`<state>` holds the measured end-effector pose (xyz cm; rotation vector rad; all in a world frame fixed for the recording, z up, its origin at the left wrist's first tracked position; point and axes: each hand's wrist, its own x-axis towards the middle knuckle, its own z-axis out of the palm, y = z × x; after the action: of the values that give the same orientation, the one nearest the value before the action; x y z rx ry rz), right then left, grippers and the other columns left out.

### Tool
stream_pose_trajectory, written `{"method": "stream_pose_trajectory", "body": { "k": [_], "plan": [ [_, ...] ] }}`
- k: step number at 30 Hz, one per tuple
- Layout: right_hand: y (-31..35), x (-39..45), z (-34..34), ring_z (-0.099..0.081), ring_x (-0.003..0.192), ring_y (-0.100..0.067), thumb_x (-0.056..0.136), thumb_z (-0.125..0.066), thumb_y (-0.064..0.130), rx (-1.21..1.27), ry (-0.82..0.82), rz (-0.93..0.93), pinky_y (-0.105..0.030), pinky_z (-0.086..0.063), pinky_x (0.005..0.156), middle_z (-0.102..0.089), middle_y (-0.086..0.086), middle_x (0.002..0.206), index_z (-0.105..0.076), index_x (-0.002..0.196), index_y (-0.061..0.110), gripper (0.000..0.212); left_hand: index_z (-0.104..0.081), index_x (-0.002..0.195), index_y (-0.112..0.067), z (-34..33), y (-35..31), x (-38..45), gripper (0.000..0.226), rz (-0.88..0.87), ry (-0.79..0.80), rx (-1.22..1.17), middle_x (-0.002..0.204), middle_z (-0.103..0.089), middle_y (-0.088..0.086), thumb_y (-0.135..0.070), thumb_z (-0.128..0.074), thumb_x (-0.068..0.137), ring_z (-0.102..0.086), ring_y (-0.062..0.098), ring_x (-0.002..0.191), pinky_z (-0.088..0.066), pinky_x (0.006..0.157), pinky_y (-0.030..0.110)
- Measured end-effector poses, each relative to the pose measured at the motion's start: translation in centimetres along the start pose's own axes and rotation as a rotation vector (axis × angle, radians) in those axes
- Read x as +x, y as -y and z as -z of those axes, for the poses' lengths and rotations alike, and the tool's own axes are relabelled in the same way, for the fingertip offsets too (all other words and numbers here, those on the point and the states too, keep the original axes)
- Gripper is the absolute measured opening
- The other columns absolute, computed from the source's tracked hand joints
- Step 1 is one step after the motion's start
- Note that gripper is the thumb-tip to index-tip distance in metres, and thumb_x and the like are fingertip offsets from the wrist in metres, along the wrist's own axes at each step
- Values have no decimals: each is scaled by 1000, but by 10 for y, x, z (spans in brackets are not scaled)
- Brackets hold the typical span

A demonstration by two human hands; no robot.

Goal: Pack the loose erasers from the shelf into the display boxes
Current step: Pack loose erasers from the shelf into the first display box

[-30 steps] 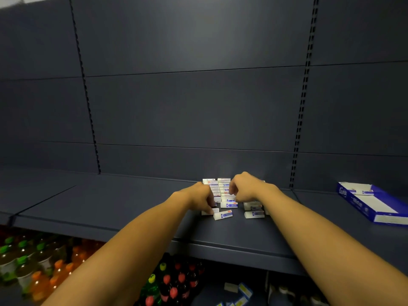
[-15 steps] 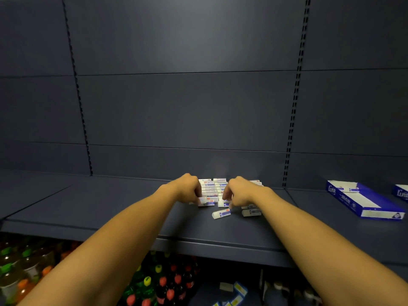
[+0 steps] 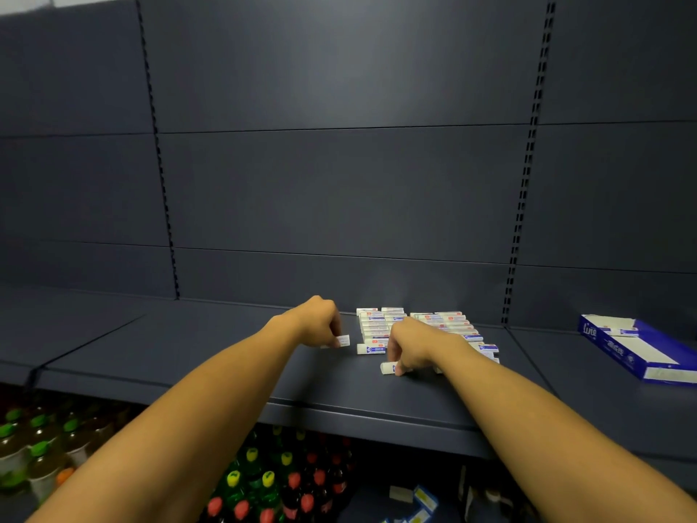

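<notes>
Several white erasers with blue and red labels lie in rows (image 3: 377, 326) on the dark shelf (image 3: 226, 364). My left hand (image 3: 320, 322) grips one eraser (image 3: 342, 340) to the left of the rows. My right hand (image 3: 411, 345) has its fingers curled down onto a single eraser (image 3: 387, 368) at the front of the pile. Another eraser (image 3: 371, 349) lies between the hands. A blue and white display box (image 3: 641, 349) lies open on the shelf at the right, with a few erasers at its far end.
The shelf's front edge (image 3: 377, 420) runs below my forearms. Bottles with green, yellow and red caps (image 3: 264, 485) stand on the lower level. A few small packs (image 3: 415, 500) lie down there too. A dark panel wall backs the shelf.
My left hand has drawn away to the left of the rows with an eraser. My right hand has moved forward onto the front eraser. The camera has swung left.
</notes>
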<state>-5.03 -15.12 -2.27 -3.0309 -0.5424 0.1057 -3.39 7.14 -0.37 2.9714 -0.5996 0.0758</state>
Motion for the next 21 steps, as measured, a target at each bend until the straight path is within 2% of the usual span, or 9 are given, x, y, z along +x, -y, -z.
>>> {"method": "stream_pose_trajectory", "body": {
  "k": [4, 11, 16, 21],
  "plan": [
    [4, -6, 5, -68, 93, -21, 79, -82, 15, -27, -11, -7, -37, -57, 85, -74, -3, 98, -79, 96, 15, 17, -75, 111, -14, 2, -1, -1, 25, -11, -1, 8, 108, -72, 4, -26, -74, 89, -66, 20, 97, -56, 89, 35],
    [-9, -33, 24, -65, 95, -24, 78, -83, 24, -59, -134, -99, -35, -55, 83, -68, -4, 106, -76, 100, 17, 24, -72, 103, -15, 3, -16, 5, 23, -58, -25, -16, 103, -70, 2, -29, -78, 85, -64, 18, 93, -55, 83, 33],
    [-24, -61, 28, -67, 93, -24, 79, -82, 21, -35, -144, -201, -40, -58, 84, -70, -4, 104, -77, 101, 17, 23, -72, 111, -14, -2, -38, 12, 36, -128, -5, -81, 107, -69, 3, -30, -83, 81, -64, 19, 97, -54, 88, 33],
    [-38, -93, 20, -66, 94, -23, 81, -79, 22, -27, -190, -287, -35, -56, 82, -68, -3, 107, -77, 101, 20, 21, -72, 108, -14, -13, -68, 18, 36, -197, -3, -103, 103, -69, 3, -28, -86, 78, -59, 17, 90, -47, 79, 28]
  ]
}}
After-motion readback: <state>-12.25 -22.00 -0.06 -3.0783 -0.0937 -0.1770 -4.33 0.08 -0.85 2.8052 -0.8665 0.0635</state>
